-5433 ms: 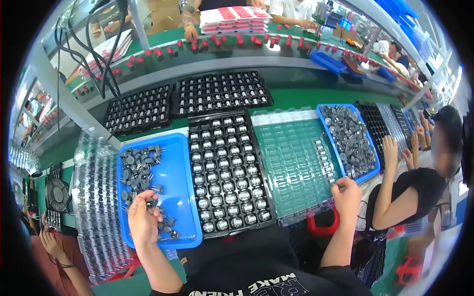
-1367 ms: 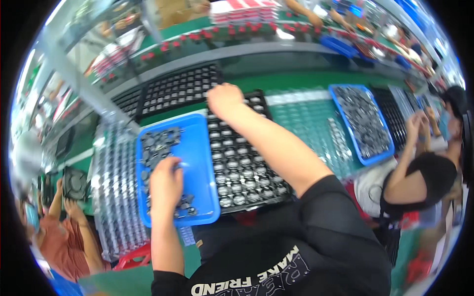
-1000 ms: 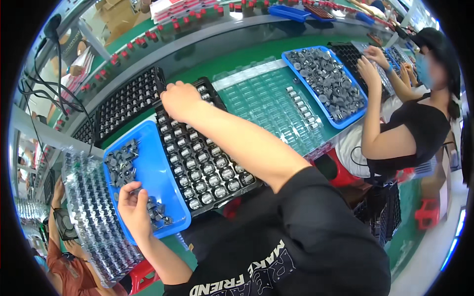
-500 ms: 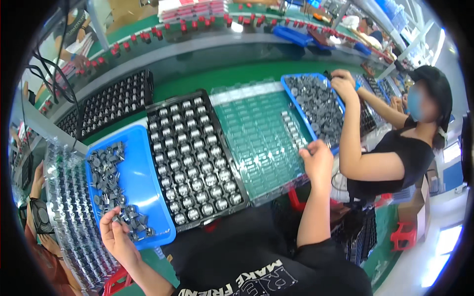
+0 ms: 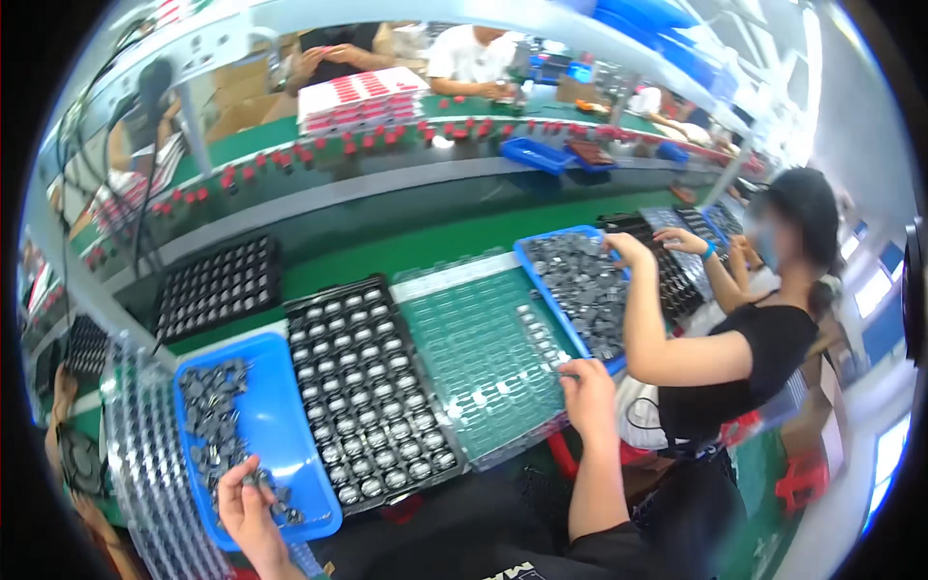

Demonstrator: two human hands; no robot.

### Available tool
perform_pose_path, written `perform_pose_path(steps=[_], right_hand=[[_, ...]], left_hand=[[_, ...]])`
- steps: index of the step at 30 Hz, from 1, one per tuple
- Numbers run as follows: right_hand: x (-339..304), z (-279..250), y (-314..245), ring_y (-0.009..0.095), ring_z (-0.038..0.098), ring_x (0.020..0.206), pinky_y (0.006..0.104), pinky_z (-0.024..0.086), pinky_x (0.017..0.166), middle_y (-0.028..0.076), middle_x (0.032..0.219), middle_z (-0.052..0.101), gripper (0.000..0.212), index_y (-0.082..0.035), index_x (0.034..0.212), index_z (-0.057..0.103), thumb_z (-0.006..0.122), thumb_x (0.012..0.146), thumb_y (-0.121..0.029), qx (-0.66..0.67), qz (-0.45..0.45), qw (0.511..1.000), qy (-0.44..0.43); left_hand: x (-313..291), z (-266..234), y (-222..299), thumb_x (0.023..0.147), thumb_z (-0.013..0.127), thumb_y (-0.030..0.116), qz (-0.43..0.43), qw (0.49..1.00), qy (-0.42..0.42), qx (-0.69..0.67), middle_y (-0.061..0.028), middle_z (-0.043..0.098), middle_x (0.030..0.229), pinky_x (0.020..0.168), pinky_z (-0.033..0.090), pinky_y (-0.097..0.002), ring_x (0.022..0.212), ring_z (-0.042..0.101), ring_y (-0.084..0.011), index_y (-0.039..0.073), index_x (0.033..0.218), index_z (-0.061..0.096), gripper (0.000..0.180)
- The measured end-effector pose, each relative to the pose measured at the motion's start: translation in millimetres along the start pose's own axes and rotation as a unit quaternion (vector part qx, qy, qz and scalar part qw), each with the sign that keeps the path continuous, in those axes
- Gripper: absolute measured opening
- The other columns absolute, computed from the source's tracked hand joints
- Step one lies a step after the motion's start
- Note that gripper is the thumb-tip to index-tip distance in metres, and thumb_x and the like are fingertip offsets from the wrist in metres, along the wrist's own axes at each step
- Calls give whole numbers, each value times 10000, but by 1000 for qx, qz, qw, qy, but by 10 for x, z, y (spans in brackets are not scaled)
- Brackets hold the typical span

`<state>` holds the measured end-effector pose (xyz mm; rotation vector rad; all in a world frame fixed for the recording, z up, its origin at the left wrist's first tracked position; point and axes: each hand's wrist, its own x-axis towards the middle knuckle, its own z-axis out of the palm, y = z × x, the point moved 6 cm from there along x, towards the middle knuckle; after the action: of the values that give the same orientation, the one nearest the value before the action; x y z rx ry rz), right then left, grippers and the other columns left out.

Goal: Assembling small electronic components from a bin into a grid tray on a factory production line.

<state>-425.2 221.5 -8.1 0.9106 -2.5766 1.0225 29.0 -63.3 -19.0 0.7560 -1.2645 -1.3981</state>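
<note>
A row of small silver pieces, about seven of them, lies in one clear tray. The fingers of the right hand are at the near end of this row. The thumb and first finger come close together there, but I cannot tell if they pinch a piece. The left hand is over the near end of a blue bin, with its fingers curled beside the gray parts. I cannot tell if it holds one. The parts are too heaped to count.

Between the hands sits one black tray full of silver pieces, five across at the near edge. Just right of the clear tray is a second blue bin, full of gray parts. Another black tray lies farther back on the green bench. One co-worker sits at the right.
</note>
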Motion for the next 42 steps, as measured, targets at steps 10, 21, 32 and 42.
perform_pose_path(steps=[10, 21, 32, 42], right_hand=[[-237, 340, -785, 138, 723, 799, 281, 594, 731, 100, 942, 740, 78, 29, 1014, 679, 659, 944, 4, 464, 92, 881, -10], [-697, 468, -2439, 135, 691, 850, 260, 577, 766, 104, 982, 715, 264, 49, 1061, 714, 757, 809, 116, 530, -95, 815, -213], [-779, 308, -2703, 201, 674, 873, 312, 530, 789, 135, 942, 719, 377, 33, 1051, 732, 894, 759, -142, 453, -249, 850, -98], [-876, 423, -2812, 235, 706, 908, 319, 559, 789, 139, 971, 729, 367, 16, 1024, 746, 889, 781, -218, 467, -263, 837, -115]], left_hand=[[-124, 318, -29, 1022, 590, 127, -112, 986, -43, -112, -120, 632, 1168, 725, 535, -294, 807, 618, -164, 3, 1307, 550, 312], [-142, 1176, 112, 1013, 630, 136, -153, 948, -181, -211, -150, 624, 1272, 824, 549, -332, 960, 641, -191, 15, 1317, 567, 333], [-170, 975, 226, 993, 675, 157, -99, 951, -158, -247, -195, 606, 1316, 842, 553, -351, 994, 673, -218, 40, 1265, 544, 324], [-234, 981, 288, 968, 706, 126, -13, 950, -158, -269, -248, 611, 1313, 920, 561, -384, 1080, 673, -244, 40, 1105, 574, 209]])
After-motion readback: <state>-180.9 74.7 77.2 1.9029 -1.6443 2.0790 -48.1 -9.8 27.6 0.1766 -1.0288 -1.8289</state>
